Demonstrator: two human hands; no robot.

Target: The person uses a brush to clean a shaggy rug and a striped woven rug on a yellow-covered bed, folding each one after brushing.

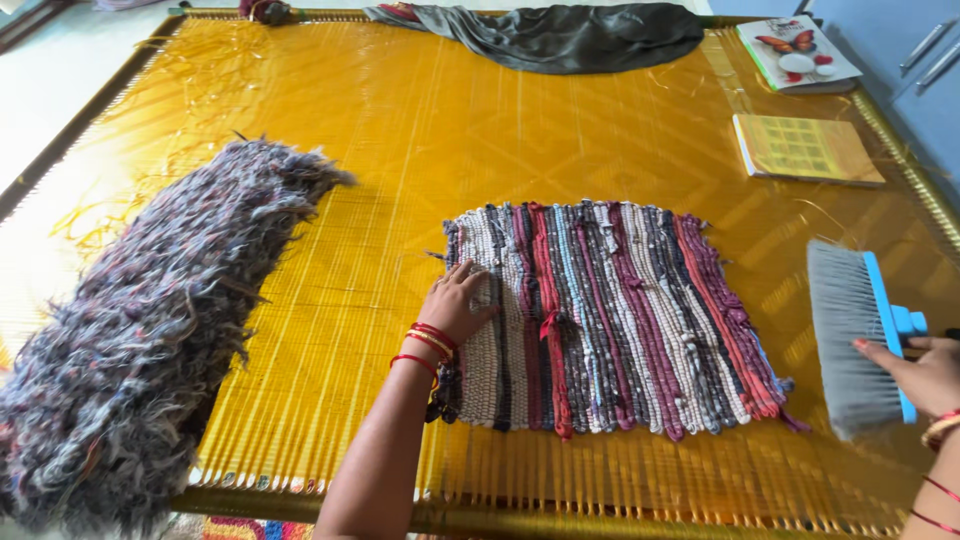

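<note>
1. I am looking down at a wide golden-yellow woven mat with a gold border, covering nearly the whole view; pale floor is showing at ten o'clock and grey-blue cupboard fronts at two o'clock.
2. Near the centre, leaning toward four o'clock, a striped rag rug is lying flat on the mat, with bands of grey, white, maroon, pink and blue.
3. Its stripes are running from twelve to six o'clock, tilting slightly toward five; the rug looks roughly square, so I am taking the stripe direction as its long axis. Its loose ends are pointing toward me.
4. The left hand is resting on the rug's nine o'clock edge, fingers spread and pressed flat; I judge it is pinning the rug so it does not slide.
5. The right hand, at three o'clock, is wrapped around the handle of a blue brush with grey bristles. The bristles are facing the rug, just beside its right edge, the head running twelve to six.
6. At eight o'clock a shaggy grey rug is lying well apart.
7. At twelve o'clock dark cloth is bunched; two booklets are sitting at two o'clock.
</note>
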